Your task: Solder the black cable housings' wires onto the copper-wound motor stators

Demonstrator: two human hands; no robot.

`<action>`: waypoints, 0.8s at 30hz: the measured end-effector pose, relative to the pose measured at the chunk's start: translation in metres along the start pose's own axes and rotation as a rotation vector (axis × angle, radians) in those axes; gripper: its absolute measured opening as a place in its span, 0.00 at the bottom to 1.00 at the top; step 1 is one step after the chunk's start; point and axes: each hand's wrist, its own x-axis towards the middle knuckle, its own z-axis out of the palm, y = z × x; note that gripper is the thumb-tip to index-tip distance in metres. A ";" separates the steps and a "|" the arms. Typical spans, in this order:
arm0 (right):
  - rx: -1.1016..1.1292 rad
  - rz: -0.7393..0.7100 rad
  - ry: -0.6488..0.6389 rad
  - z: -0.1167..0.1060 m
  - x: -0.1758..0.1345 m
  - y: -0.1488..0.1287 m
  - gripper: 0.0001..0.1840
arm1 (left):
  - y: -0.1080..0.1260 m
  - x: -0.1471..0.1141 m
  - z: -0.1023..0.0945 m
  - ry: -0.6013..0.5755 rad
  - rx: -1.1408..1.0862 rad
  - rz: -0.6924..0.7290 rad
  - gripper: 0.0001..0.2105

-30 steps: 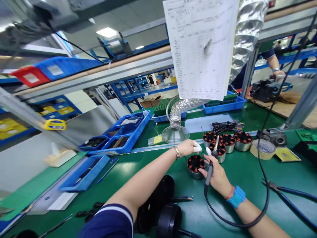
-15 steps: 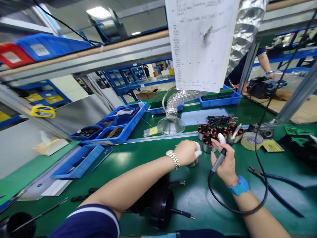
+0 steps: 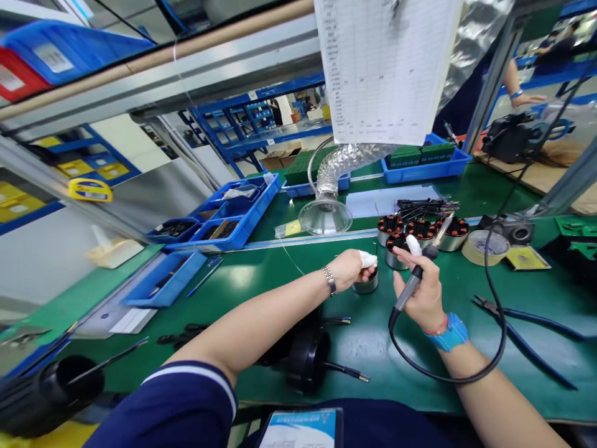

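My left hand [image 3: 351,270], with white covers on its fingertips, is closed in a pinch at the top of a motor stator [image 3: 366,285] standing on the green bench. What the fingertips pinch is too small to make out. In my right hand [image 3: 423,297] is a soldering iron [image 3: 410,289], its tip pointing up and away to the right. A white cover is on one of that hand's fingers, and the iron's cable loops below the wrist. Just beyond this hand stands a group of several stators [image 3: 421,230] with copper windings and black tops.
Blue-handled cutting pliers [image 3: 527,336] lie at the right, near a tape roll [image 3: 485,247]. A fume extraction funnel [image 3: 325,216] hangs behind the hands. Black housings [image 3: 308,361] with wires lie in front. Blue bins [image 3: 163,280] stand left; a paper sheet [image 3: 382,74] hangs above.
The view has tipped downward, showing more of the bench front. My left hand has turned slightly, exposing more of its fingertips and the stator. My right hand keeps its hold on the soldering iron.
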 end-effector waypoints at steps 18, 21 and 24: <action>-0.008 -0.077 0.005 0.002 0.004 -0.006 0.27 | -0.080 -0.062 -0.050 -0.083 0.837 0.107 0.05; 0.013 -0.094 -0.005 0.002 0.006 -0.012 0.26 | -0.095 -0.067 -0.096 0.150 0.708 0.069 0.10; -0.008 -0.115 -0.033 0.006 0.007 -0.025 0.24 | -0.114 -0.070 -0.113 0.245 0.545 0.060 0.14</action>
